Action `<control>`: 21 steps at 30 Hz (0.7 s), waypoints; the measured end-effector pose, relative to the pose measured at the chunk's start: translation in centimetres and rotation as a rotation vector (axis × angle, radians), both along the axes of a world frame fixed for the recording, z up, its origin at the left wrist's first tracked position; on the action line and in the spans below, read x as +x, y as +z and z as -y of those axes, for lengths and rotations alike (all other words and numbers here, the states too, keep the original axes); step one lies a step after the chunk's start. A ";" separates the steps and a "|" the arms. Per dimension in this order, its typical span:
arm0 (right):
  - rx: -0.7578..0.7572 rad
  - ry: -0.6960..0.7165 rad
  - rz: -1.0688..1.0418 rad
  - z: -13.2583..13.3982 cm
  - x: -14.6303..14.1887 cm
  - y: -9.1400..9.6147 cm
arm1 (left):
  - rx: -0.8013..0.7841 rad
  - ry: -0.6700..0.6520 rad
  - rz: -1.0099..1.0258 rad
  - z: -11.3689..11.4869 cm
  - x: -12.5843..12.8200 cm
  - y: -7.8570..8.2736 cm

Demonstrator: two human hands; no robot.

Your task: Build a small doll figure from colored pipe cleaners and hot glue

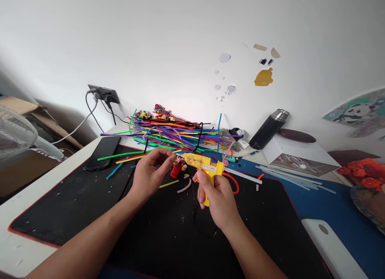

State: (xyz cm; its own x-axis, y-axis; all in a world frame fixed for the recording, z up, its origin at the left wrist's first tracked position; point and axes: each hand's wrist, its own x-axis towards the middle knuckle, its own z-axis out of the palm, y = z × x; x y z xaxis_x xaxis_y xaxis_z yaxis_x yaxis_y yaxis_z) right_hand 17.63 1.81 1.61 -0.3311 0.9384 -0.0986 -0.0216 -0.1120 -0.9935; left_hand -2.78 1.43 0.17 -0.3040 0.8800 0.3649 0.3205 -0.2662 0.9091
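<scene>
My right hand (221, 198) is wrapped round the handle of a yellow hot glue gun (195, 160), its nozzle pointing left. A translucent glue stick (245, 176) juts out of the gun's rear. My left hand (150, 172) is closed in a pinch right at the nozzle tip; whatever small thing is between its fingers is mostly hidden. Just under the nozzle, beside the left thumb, is a small red fuzzy piece (175, 171) with some pink and yellow bits. Short pipe cleaner scraps, among them a pale curved one (185, 186), lie on the black mat (168, 239).
A heap of coloured pipe cleaners (180, 134) runs along the wall. Left are a phone (102, 152) and a fan (18, 130). Right are a black flask (267, 130), a white box (297, 150), spare glue sticks (294, 178) and a white device (331, 247).
</scene>
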 end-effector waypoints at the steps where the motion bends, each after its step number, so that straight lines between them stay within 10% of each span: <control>1: 0.001 -0.004 0.000 0.0 0.0 0.0 | 0.002 0.004 -0.016 0.0 0.0 0.0; 21: 0.003 0.001 0.038 0.2 0.0 0.6 | 0.046 0.058 -0.183 0.1 -0.2 0.1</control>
